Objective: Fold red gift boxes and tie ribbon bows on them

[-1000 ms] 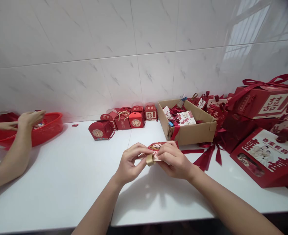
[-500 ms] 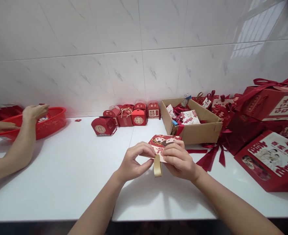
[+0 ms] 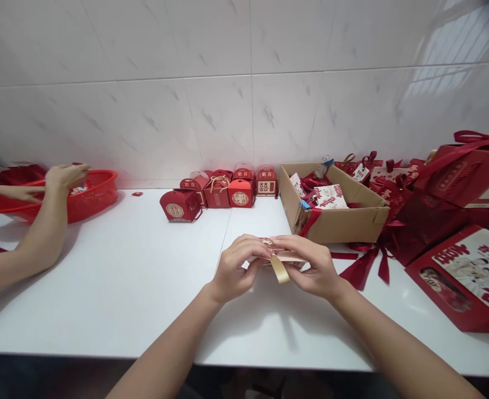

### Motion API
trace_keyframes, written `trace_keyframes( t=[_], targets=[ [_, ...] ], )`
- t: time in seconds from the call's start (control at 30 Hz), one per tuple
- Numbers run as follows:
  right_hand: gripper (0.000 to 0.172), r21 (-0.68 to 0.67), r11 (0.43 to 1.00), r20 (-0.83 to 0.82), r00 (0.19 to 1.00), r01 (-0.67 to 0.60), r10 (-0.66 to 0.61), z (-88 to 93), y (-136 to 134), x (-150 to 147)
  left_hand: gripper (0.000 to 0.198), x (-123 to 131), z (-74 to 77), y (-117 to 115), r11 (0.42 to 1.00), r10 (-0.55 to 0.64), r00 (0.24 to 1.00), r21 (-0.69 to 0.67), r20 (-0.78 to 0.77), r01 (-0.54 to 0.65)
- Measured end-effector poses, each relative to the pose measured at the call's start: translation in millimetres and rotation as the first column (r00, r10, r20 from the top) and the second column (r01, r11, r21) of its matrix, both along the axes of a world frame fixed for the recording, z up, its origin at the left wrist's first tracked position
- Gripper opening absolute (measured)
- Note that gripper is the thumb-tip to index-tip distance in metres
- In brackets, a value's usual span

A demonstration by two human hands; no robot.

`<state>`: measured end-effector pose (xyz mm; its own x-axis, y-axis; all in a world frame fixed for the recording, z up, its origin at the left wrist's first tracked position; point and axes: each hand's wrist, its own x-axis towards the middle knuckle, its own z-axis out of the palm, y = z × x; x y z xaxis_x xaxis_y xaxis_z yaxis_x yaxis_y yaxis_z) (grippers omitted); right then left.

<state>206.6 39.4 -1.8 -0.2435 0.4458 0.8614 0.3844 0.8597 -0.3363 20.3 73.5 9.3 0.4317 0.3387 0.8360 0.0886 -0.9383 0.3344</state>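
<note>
Between my two hands is a small red and cream printed gift box, held just above the white table, with a gold ribbon loop hanging from its near edge. My left hand grips its left end, thumb below and fingers on top, close to the ribbon. On the other side my right hand is closed round the right part, fingers over the top and thumb underneath. Much of the box is hidden by my fingers.
Beyond my hands several small red boxes stand by the wall. An open cardboard box holds red pieces and printed cards. Large red gift boxes pile up at right. At left, another person's arm reaches over a red basin.
The printed box has tipped so its top face shows far less, and the ribbon loop has swung rightward. My right fingers have shifted over its top. The whole view has moved slightly.
</note>
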Motion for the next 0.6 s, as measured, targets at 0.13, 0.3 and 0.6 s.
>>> trace_keyframes(
  t=[0.13, 0.3, 0.6],
  targets=[
    [0.042, 0.003, 0.999, 0.012, 0.999, -0.034, 0.034, 2.6, -0.9, 2.0, 0.020, -0.3, -0.4, 0.0, 0.999, 0.004, 1.000, 0.036, -0.012, -0.003],
    [0.038, -0.007, 0.999, 0.030, 0.998, -0.053, 0.053, 1.9, -1.0, 3.1, 0.024, -0.5, -1.0, 0.9, 0.998, -0.013, 1.000, 0.055, -0.018, 0.014],
    [0.033, -0.004, 0.996, 0.047, 0.995, -0.087, 0.087, 4.6, -0.8, 4.6, 0.023, -0.8, -0.4, 0.0, 0.998, -0.017, 0.999, 0.057, -0.031, 0.019]
  ],
)
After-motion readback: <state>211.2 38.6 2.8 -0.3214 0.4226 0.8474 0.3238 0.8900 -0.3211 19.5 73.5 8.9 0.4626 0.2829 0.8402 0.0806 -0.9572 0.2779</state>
